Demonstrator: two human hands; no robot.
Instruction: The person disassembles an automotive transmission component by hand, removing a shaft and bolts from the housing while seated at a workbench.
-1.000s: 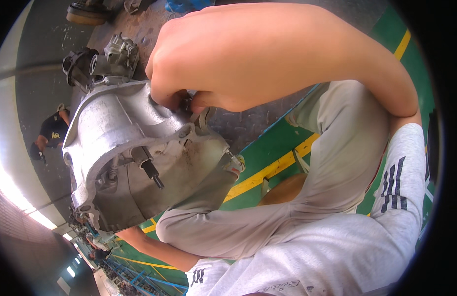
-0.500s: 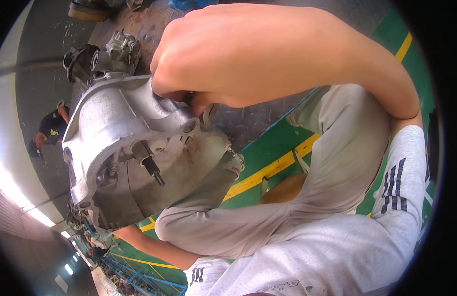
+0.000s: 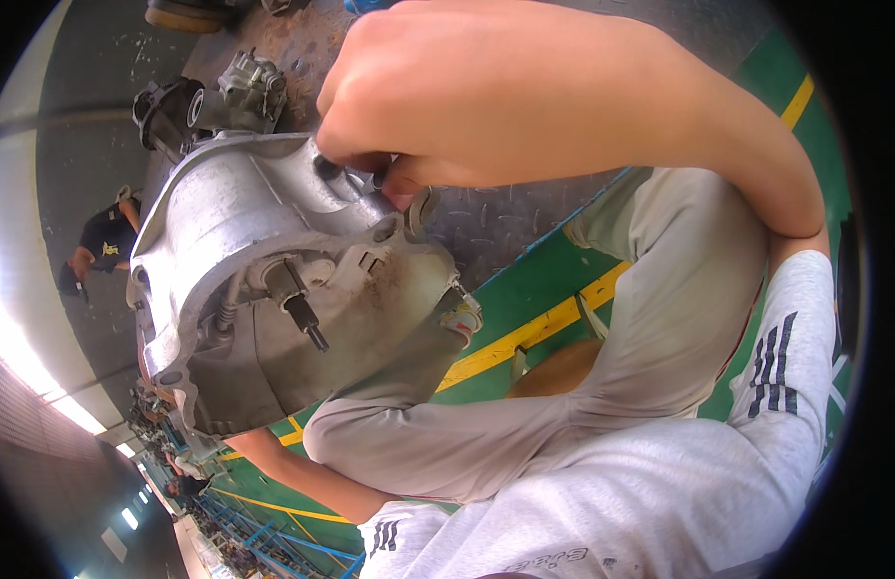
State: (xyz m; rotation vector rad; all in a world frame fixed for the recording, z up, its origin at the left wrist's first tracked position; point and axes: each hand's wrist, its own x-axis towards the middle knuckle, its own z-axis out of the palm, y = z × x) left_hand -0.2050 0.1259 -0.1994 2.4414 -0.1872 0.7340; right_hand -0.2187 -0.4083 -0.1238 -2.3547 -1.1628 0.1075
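Housing (image 3: pixel 225 198), bell-shaped and silver, beside the edge of a metal bench (image 3: pixel 467 222), with wide mouth toward the wearer and splined shaft (image 3: pixel 303 320) within. Right hand (image 3: pixel 399 106) over the upper right part of housing, fingers curled in, thumb close beside them; small dark piece (image 3: pixel 380 179) at the fingertips, firmly gripped or merely touched, cannot tell. Left hand hidden behind lower part of housing, grip impossible to tell, with only left forearm (image 3: pixel 307 478) in sight below. Lettering (image 3: pixel 549 562) in dark print on pale grey shirt (image 3: pixel 621 492), below and right of housing, cut off and too unclear to read; dark stripes (image 3: pixel 776 367) on the sleeve, well right of housing. Yellow print (image 3: pixel 110 249) on dark top (image 3: pixel 98 232) of another person (image 3: pixel 127 217), left of housing, too small to make out. Blue edge (image 3: pixel 554 230) of bench slanting away right of housing, with strip of tread plate between. Green floor (image 3: pixel 515 289) with yellow line (image 3: pixel 544 325) past that edge. Tighter room elsewhere: second metal assembly (image 3: pixel 254 89) just behind housing, beige trousers (image 3: pixel 486 439) just below and right.
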